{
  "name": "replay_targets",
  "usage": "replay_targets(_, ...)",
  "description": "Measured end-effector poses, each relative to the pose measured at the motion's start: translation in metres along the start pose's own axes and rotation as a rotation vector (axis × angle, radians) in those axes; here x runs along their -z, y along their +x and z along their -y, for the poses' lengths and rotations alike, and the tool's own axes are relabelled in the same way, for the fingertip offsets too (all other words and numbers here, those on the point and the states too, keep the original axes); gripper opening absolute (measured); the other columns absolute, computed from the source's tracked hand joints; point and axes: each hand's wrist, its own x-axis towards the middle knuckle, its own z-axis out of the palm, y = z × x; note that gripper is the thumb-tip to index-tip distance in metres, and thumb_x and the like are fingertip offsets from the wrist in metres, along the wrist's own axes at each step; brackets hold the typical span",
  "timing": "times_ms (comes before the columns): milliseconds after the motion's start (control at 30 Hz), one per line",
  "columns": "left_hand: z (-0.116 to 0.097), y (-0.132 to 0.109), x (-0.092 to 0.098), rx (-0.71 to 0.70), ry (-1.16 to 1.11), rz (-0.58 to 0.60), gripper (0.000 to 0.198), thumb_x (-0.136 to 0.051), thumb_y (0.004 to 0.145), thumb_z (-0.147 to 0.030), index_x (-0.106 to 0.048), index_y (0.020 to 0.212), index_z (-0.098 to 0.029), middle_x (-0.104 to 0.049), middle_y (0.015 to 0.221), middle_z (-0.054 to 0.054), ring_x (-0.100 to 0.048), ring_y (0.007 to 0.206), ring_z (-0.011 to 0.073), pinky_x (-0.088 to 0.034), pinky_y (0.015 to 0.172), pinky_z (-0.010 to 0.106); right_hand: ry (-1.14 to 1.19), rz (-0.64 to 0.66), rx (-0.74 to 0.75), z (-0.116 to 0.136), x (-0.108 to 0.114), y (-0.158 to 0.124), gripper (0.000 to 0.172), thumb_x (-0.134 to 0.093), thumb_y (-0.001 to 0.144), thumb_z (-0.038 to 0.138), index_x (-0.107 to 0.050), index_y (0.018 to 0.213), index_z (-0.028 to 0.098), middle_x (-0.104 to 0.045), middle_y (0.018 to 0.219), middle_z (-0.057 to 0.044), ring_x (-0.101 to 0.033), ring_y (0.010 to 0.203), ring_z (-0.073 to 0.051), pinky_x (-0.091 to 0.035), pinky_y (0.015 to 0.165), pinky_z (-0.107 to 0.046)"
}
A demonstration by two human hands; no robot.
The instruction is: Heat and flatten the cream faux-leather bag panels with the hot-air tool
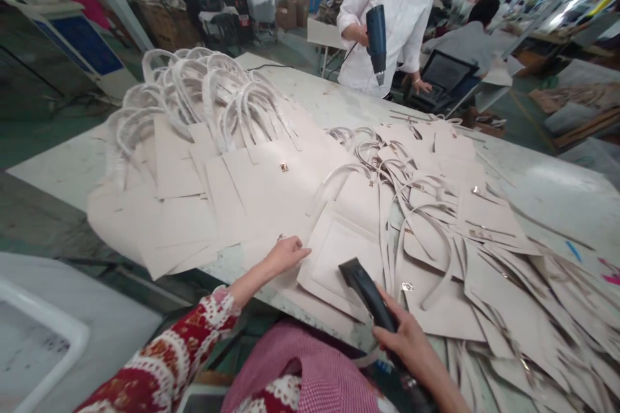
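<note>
Qty 1 blk handheld tool (371, 297), exact type n/a from this view; in R hand (407, 339), fingers wrapped full round the body, grip firm by its look, wide flat head angled up & left over the work. Qty 1 lt beige panel (334, 245) w/ stitched-looking rect. outline; lies flat at the near edge of the worktable (576, 190), directly under/beside the tool head; head-to-panel contact: can't tell. L hand (285, 255): half-open, fingers loosely bent, nothing seen in it, at panel's L edge; touch or just short, can't tell. Handling notes (judgement): L fingertips best kept flat on the margin, pressing lightly, well clear of the head; tool level & at even pace, no dwelling on 1 spot, as pale matl. likely marks easily. Adj. items: thin straps (386, 251) along panel's R side, best pushed aside so as not to snag; pile of looped handles (213, 90), far L, out of the way; metal fitting (283, 168) on a neighbouring pc., avoid scraping.
</note>
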Motion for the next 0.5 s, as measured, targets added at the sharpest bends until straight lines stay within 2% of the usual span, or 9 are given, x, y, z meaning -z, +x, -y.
replay_targets(67,0.016,-0.020,-0.005,0.148,-0.182,0.107,0.029,-0.059,0.064,-0.043,-0.055,0.068,-0.014,-0.049,0.051,-0.002,-0.050,0.056,0.0150,-0.043,0.061,0.028,0.062,0.096,0.060,-0.003,-0.011,-0.005,0.072,-0.053,0.064,0.014,-0.035,0.133,0.020,-0.056,0.112,-0.005,-0.053,0.061,-0.010,-0.043,0.051,-0.020)
replay_targets(100,0.023,-0.027,-0.011,0.173,-0.233,0.130,0.029,-0.057,0.065,-0.043,-0.054,0.065,-0.014,-0.047,0.049,-0.003,-0.048,0.052,0.0134,-0.044,0.058,0.027,0.083,0.154,0.077,-0.003,-0.015,-0.005,0.072,-0.053,0.062,0.013,-0.037,0.132,0.021,-0.055,0.114,-0.005,-0.053,0.064,-0.011,-0.043,0.052,-0.020)
replay_targets(133,0.027,-0.031,-0.017,0.183,-0.270,0.135,0.028,-0.055,0.065,-0.043,-0.053,0.064,-0.014,-0.045,0.048,-0.003,-0.046,0.049,0.0120,-0.044,0.056,0.027,0.099,0.217,0.081,-0.003,-0.019,-0.003,0.072,-0.053,0.061,0.012,-0.038,0.132,0.022,-0.058,0.109,-0.004,-0.053,0.062,-0.011,-0.042,0.051,-0.019)
replay_targets(200,0.032,-0.033,-0.027,0.215,-0.359,0.127,0.026,-0.053,0.065,-0.040,-0.052,0.065,-0.014,-0.043,0.047,-0.005,-0.045,0.047,0.0106,-0.046,0.056,0.028,0.106,0.331,0.069,-0.001,-0.026,0.005,0.075,-0.051,0.061,0.010,-0.035,0.133,0.023,-0.062,0.085,0.001,-0.048,0.051,-0.008,-0.038,0.046,-0.018)
replay_targets(267,0.034,-0.031,-0.031,0.244,-0.435,0.127,0.024,-0.056,0.063,-0.036,-0.052,0.065,-0.013,-0.043,0.046,-0.005,-0.045,0.046,0.0107,-0.047,0.055,0.030,0.096,0.405,0.079,0.002,-0.036,0.015,0.076,-0.051,0.061,0.009,-0.033,0.133,0.026,-0.058,0.067,0.005,-0.043,0.044,-0.007,-0.036,0.043,-0.017)
replay_targets(367,0.034,-0.029,-0.030,0.261,-0.538,0.133,0.024,-0.058,0.061,-0.033,-0.054,0.067,-0.011,-0.049,0.050,-0.002,-0.049,0.049,0.0130,-0.048,0.056,0.032,0.068,0.407,0.155,0.006,-0.050,0.028,0.074,-0.052,0.060,0.008,-0.039,0.130,0.027,-0.053,0.064,0.007,-0.040,0.043,-0.005,-0.033,0.042,-0.016)
replay_targets(500,0.036,-0.029,-0.023,0.253,-0.648,0.132,0.027,-0.058,0.061,-0.032,-0.057,0.074,-0.008,-0.055,0.057,0.001,-0.053,0.054,0.0147,-0.050,0.062,0.036,0.098,0.274,0.176,0.005,-0.054,0.034,0.074,-0.051,0.061,0.009,-0.035,0.132,0.024,-0.051,0.064,0.006,-0.038,0.043,-0.005,-0.033,0.041,-0.017)
